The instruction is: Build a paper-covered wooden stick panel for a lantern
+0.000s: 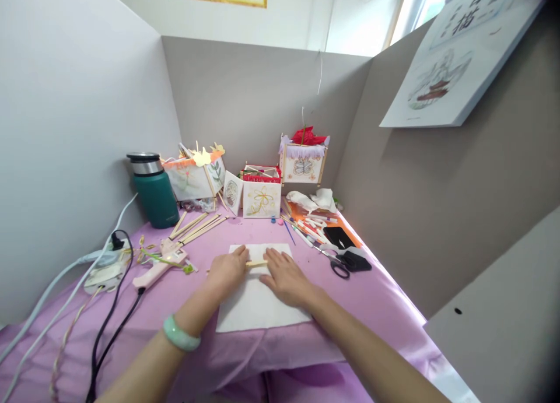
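Paper (pixel 262 312) lies spread at centre, a stick (pixel 256 264) across its 12-o'clock part; joined or loose, unclear. Right hand (pixel 286 277) lies flat; left hand (pixel 230 270) covers the stick, grip hidden. One decorated box (pixel 261 200), 12 o'clock, stands assembled.

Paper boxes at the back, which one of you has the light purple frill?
The right-hand box, with crumpled red paper on top. The middle box has a red frill, and the left-hand box has orange trim.
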`<action>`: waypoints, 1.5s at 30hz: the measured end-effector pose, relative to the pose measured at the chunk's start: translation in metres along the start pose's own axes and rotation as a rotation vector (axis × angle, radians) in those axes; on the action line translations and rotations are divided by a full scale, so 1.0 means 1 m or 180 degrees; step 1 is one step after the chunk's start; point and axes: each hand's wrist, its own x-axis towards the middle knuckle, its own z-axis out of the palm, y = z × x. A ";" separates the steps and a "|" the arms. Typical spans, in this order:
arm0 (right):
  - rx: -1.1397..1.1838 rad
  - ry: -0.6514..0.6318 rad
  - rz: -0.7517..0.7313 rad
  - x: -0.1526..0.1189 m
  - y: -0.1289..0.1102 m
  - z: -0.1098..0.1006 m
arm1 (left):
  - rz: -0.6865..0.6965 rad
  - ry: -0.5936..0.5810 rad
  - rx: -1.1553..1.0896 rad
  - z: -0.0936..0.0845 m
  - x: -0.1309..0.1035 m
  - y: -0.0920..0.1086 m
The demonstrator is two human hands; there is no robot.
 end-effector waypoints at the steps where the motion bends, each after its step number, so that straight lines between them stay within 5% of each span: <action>1: -0.0015 -0.0091 0.0025 0.002 0.007 0.004 | -0.0013 -0.0040 0.0012 0.004 0.003 -0.003; 6: -0.0179 -0.0124 0.0527 -0.001 0.032 -0.001 | -0.0088 -0.0113 0.0021 0.010 0.003 -0.017; 14: -0.0167 -0.0246 0.0133 0.026 0.008 0.010 | -0.0316 -0.0119 0.0052 0.018 0.022 -0.017; 20: -0.0213 -0.0211 0.0642 -0.009 0.043 -0.004 | -0.0631 -0.0074 0.0071 0.012 0.002 -0.028; 24: -0.0199 -0.0147 0.0605 -0.030 0.028 -0.010 | -0.1125 0.0020 0.0126 0.008 -0.005 -0.030; 29: -0.0082 -0.0103 0.0375 0.001 0.002 0.003 | -0.1288 -0.0053 0.0115 0.010 0.028 -0.035; 34: -0.0011 -0.0076 0.0395 0.033 0.006 0.019 | -0.1272 -0.0286 0.0071 0.014 0.055 -0.042; 45: -0.0174 0.0242 0.0711 0.026 0.004 0.024 | -0.0935 0.0043 0.0235 0.010 0.049 -0.032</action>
